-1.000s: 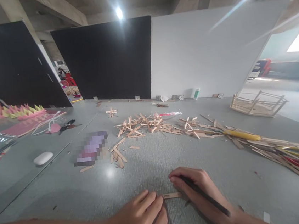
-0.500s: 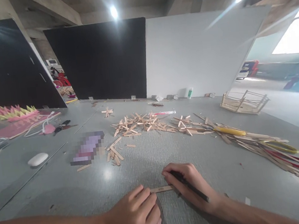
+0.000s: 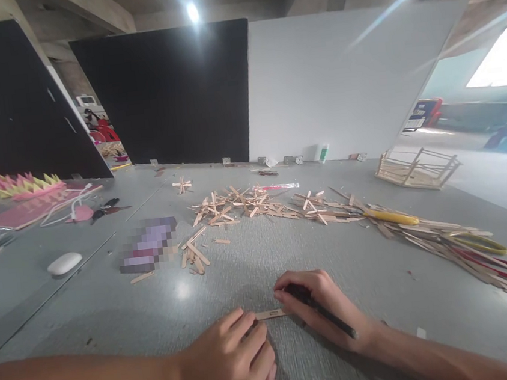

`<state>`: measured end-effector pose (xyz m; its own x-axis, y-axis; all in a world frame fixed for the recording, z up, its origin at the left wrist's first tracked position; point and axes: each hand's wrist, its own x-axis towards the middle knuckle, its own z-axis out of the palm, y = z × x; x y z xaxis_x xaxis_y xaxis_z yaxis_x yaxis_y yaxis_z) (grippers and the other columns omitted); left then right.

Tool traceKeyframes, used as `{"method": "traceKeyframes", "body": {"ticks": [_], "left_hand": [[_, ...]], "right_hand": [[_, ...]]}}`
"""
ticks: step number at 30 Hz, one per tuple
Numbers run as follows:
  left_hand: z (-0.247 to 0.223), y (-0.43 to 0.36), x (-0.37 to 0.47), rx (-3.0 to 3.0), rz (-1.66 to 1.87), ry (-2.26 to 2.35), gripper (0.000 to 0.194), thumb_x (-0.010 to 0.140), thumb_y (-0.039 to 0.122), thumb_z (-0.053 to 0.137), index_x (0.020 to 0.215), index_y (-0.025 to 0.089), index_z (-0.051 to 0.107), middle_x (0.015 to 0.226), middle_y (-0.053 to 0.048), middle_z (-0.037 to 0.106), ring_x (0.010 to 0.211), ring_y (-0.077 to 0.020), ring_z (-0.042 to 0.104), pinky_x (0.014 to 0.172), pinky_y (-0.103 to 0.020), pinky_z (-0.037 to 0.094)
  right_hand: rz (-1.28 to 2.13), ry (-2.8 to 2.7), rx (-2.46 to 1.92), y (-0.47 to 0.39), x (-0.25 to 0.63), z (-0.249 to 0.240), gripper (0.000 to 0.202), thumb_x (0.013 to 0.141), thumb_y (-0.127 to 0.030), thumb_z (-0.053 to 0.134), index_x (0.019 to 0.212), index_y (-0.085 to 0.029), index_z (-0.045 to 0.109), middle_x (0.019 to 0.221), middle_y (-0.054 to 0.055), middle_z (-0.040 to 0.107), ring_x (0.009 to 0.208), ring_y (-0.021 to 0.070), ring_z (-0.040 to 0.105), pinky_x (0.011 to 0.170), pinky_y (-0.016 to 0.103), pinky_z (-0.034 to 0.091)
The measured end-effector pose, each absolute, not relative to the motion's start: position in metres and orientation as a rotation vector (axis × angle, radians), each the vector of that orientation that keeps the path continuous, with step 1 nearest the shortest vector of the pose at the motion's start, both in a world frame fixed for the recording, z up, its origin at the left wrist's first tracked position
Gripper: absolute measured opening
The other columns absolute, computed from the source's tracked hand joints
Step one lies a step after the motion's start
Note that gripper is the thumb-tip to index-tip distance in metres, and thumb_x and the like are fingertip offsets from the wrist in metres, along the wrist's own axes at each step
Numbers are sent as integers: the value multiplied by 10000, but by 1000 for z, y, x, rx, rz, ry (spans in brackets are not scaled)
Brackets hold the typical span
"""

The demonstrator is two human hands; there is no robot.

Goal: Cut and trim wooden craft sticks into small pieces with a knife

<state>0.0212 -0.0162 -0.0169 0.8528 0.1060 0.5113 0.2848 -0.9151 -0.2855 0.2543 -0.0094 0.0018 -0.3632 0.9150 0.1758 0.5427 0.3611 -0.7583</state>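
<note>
Here, the left hand (image 3: 239,358) lies over the left end of a flat wooden stick (image 3: 263,316), fingers bent; I cannot tell whether its grip pinches the wood. The right hand (image 3: 322,306) has its grip closed around a dark pen (image 3: 333,317), at the stick's other end. The stick lies on the grey worktop (image 3: 158,321) between the hands and bears a small rectangular outline, the nearest thing to writing on it. Beyond, at left, are a smooth white case (image 3: 65,263) and a flat object (image 3: 148,246) pixelated past reading. Farther off spreads a pile of wooden sticks (image 3: 250,201); behind it, a white-and-green bottle (image 3: 323,153) stands before a white panel (image 3: 336,78), its label too small to read.
</note>
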Motion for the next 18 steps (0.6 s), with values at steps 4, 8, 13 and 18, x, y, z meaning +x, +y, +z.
{"method": "traceKeyframes", "body": {"ticks": [4, 8, 13, 18], "left_hand": [[-14, -16, 22, -2630, -823, -271, 232, 883, 162, 495, 800, 116, 707, 794, -114, 747, 750, -252, 708, 700, -367, 589], [-17, -18, 20, -2550, -894, -132, 247, 901, 160, 492, 791, 112, 707, 826, -126, 763, 814, -262, 730, 718, -357, 584], [-14, -22, 19, -2658, -780, -276, 235, 957, 141, 507, 782, 158, 664, 739, -55, 702, 684, -198, 671, 684, -335, 571], [-1, -13, 17, -2778, -854, -743, 259, 1031, 127, 429, 986, 138, 684, 808, -49, 662, 667, -209, 642, 593, -334, 538]], "right_hand": [[830, -2035, -1252, -10, 254, 4, 286, 1007, -361, 537, 835, -180, 676, 672, -23, 548, 625, 126, 459, 593, 263, 381], [827, -1978, -1264, -9, 256, -2, 324, 1029, -388, 505, 804, -193, 635, 674, -28, 516, 621, 124, 428, 577, 266, 365], [842, -1908, -1296, -7, 260, -7, 363, 1051, -424, 469, 826, -196, 640, 698, -13, 581, 636, 133, 512, 581, 261, 403], [875, -1866, -1314, -8, 262, -9, 368, 1058, -430, 467, 836, -195, 644, 721, -6, 609, 658, 134, 540, 593, 258, 410]]}}
